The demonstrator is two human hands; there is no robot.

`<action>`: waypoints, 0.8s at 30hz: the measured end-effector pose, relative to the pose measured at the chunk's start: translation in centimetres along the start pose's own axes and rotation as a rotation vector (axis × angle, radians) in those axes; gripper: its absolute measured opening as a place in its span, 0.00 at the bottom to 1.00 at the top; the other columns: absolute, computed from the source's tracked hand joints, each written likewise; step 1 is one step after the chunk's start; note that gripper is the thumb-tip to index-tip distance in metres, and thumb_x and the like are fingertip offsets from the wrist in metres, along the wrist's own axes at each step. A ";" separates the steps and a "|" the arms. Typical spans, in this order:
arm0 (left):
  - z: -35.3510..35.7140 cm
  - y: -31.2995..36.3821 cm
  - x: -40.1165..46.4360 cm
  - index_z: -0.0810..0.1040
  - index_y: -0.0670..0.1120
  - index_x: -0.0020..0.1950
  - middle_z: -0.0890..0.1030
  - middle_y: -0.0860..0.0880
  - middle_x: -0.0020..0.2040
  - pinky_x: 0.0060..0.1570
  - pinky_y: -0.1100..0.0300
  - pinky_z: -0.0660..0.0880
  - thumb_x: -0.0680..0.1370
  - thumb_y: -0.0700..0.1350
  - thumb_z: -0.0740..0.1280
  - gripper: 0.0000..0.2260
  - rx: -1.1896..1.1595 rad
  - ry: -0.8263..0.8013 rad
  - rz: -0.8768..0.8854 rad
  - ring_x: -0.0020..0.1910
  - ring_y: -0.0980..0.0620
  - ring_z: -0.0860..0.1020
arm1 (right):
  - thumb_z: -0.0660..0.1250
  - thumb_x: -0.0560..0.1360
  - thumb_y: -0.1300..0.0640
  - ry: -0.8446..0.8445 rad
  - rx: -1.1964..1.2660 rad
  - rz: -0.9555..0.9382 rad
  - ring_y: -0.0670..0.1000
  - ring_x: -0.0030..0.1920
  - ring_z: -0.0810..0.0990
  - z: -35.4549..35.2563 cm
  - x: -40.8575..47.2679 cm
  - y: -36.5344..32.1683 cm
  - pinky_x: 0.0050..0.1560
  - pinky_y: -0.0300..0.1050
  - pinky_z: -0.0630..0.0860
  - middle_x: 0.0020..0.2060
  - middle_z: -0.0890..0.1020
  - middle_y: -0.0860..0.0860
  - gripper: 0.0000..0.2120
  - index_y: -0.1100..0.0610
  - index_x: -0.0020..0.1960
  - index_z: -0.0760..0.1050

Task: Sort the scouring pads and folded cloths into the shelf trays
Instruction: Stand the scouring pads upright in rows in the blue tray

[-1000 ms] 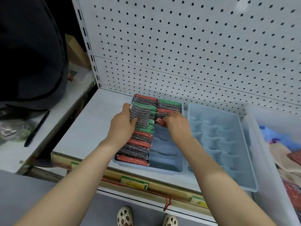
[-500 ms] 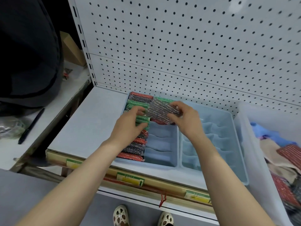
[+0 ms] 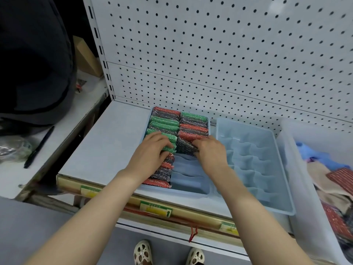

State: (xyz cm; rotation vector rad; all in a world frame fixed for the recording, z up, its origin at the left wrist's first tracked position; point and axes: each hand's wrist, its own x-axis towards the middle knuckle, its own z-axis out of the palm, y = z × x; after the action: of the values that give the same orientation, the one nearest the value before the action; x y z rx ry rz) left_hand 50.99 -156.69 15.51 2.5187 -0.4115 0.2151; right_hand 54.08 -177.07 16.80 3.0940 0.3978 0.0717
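Note:
A blue divided tray (image 3: pixel 191 191) on the shelf holds two rows of upright scouring pads (image 3: pixel 168 121) in green, red and dark silver. My right hand (image 3: pixel 211 150) pinches a dark silver scouring pad (image 3: pixel 184 147) and sets it into the right row, in front of the red pads. My left hand (image 3: pixel 152 150) lies with curled fingers on the pads of the left row, touching the green ones. The front slots of the right row hold nothing. A second blue tray (image 3: pixel 267 169) to the right has bare slots.
A clear bin (image 3: pixel 305 188) at the far right holds folded cloths and more pads. A white pegboard rises behind the shelf. A pen (image 3: pixel 39 148) lies on the side counter at left, beside a dark-clothed person. The shelf surface left of the trays is bare.
Both hands came down from holding the silver pad above the tray. The right hand now pushes it into the right row, and the left hand has dropped onto the left row.

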 end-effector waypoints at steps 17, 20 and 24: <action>-0.3 -0.4 0.9 0.81 0.49 0.58 0.79 0.53 0.60 0.68 0.59 0.60 0.77 0.45 0.70 0.09 0.039 -0.058 0.012 0.68 0.49 0.69 | 0.69 0.75 0.62 0.111 0.266 0.031 0.57 0.58 0.74 0.0 0.4 0.5 0.57 0.50 0.72 0.58 0.79 0.54 0.18 0.56 0.64 0.76; -0.5 0.6 1.3 0.81 0.50 0.58 0.79 0.53 0.59 0.64 0.56 0.66 0.78 0.42 0.69 0.10 0.046 -0.058 0.011 0.63 0.49 0.72 | 0.68 0.77 0.58 0.200 0.377 0.081 0.57 0.59 0.74 -1.5 -1.8 2.6 0.57 0.48 0.71 0.58 0.79 0.54 0.16 0.56 0.65 0.76; 0.4 4.6 2.2 0.79 0.51 0.60 0.80 0.54 0.58 0.56 0.60 0.69 0.78 0.43 0.68 0.11 -0.021 -0.038 0.039 0.58 0.53 0.75 | 0.68 0.78 0.57 0.336 0.541 0.186 0.55 0.56 0.77 -3.7 -6.6 7.4 0.56 0.48 0.73 0.58 0.79 0.51 0.14 0.54 0.64 0.77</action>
State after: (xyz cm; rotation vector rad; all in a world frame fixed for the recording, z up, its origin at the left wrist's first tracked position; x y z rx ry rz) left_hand 51.51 -161.12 18.05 2.4992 -0.4767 0.1769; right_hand 49.40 -185.89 20.44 3.6515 0.1452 0.5870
